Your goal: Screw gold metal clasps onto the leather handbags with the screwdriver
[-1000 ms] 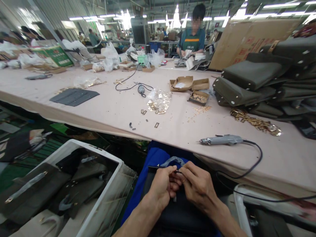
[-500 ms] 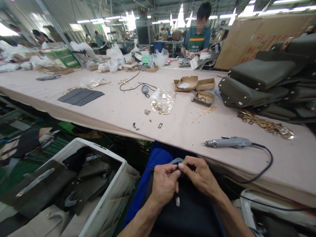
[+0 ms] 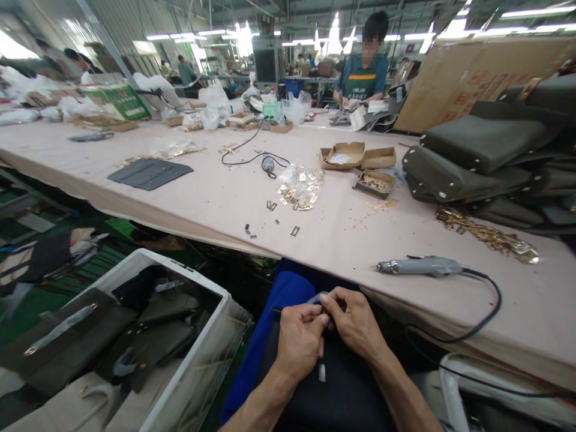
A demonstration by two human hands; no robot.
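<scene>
My left hand (image 3: pixel 299 340) and my right hand (image 3: pixel 355 321) meet fingertip to fingertip over a dark bag (image 3: pixel 342 390) lying on my lap, below the table's front edge. Both hands pinch the bag's upper edge, where a bit of clear plastic (image 3: pixel 317 297) shows. A small pale metal fitting (image 3: pixel 321 372) sits on the bag just under my left hand. What the fingers grip between them is too small to make out. A grey electric screwdriver (image 3: pixel 420 266) lies on the table just beyond my right hand.
Gold fittings in a torn clear bag (image 3: pixel 300 186) and loose ones lie mid-table. Open cardboard boxes (image 3: pixel 357 157) sit beyond them. Stacked olive bags (image 3: pixel 477 159) fill the right. A white crate (image 3: pixel 148 336) of dark bags stands at my left. A person in green (image 3: pixel 363 75) works opposite.
My hands stay together on the bag's edge, shifted slightly downward in view. The fingers have tightened into a closer pinch. The view has drifted a little left.
</scene>
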